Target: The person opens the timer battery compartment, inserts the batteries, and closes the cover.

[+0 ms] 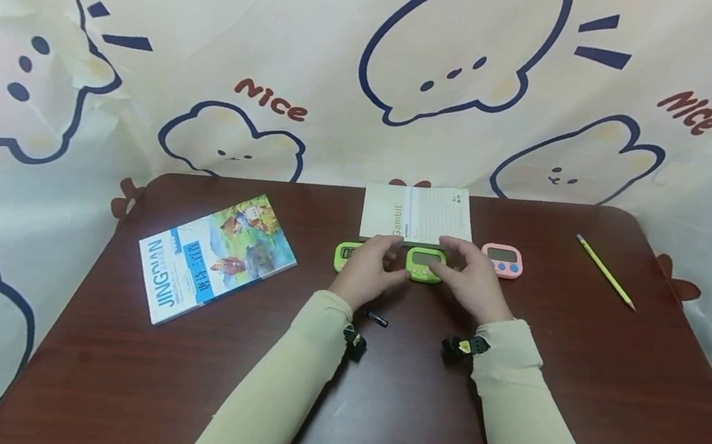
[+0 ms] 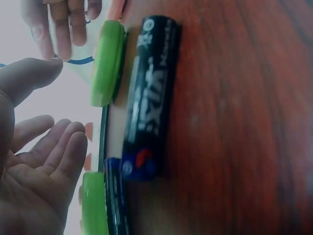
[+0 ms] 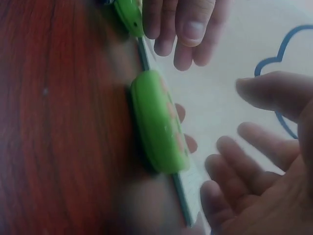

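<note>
- Your left hand (image 1: 364, 274) and right hand (image 1: 474, 284) are at the centre of the head frame, either side of the green timer (image 1: 424, 265).
- In both wrist views your fingers are spread apart, loosely bent and gripping nothing. Your right thumb overlaps the green timer's right side in the head view, but the right wrist view shows a gap, so it looks to hover.
- The green timer rests on the table (image 1: 395, 437), just below the notebook (image 1: 418, 215) at upper centre.
- A second timer (image 1: 343, 252), also green, lies left of it, partly behind your left hand. The left wrist view's lower edge shows a dark cylinder (image 2: 116, 198) beside that one, probably a battery.
- One loose battery (image 1: 376, 318) lies on the table below your left hand, large at the centre of the left wrist view.
- The pink timer (image 1: 502, 261) sits right of your right hand.
- You seem to be handling the green timer between grips; whether reaching or releasing, I cannot tell.
- If you want it lifted, the move calls for closing your fingers on its sides, thumb off the screen. If you want the battery, your left hand should come toward the frame's lower centre and pinch it.
</note>
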The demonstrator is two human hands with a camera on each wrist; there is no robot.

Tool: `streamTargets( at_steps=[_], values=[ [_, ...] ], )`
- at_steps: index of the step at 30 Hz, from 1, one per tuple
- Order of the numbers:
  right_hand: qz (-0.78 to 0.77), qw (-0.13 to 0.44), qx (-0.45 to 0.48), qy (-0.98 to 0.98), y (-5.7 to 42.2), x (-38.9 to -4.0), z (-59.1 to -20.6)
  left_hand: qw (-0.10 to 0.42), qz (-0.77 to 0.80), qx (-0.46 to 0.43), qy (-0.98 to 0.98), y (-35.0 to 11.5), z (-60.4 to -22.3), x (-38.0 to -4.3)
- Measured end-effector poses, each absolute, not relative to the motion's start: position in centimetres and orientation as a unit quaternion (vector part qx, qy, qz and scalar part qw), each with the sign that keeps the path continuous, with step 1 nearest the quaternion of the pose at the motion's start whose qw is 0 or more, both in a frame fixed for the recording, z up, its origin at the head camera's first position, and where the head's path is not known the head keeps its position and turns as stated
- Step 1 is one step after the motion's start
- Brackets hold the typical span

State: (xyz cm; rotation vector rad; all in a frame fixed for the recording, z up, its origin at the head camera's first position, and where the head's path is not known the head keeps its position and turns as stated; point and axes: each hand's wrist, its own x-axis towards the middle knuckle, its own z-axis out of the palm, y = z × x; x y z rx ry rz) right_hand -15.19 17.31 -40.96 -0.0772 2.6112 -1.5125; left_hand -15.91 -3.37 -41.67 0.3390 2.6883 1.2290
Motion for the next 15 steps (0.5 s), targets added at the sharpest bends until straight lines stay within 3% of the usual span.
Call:
streamTargets(
  at_steps=[15],
  values=[
    [-0.453,0.115,-0.029,0.884,18.5,-15.7,-43.0,0.109,0.325,0.132,0.930,-0.9,-41.9,-17.2]
  ],
)
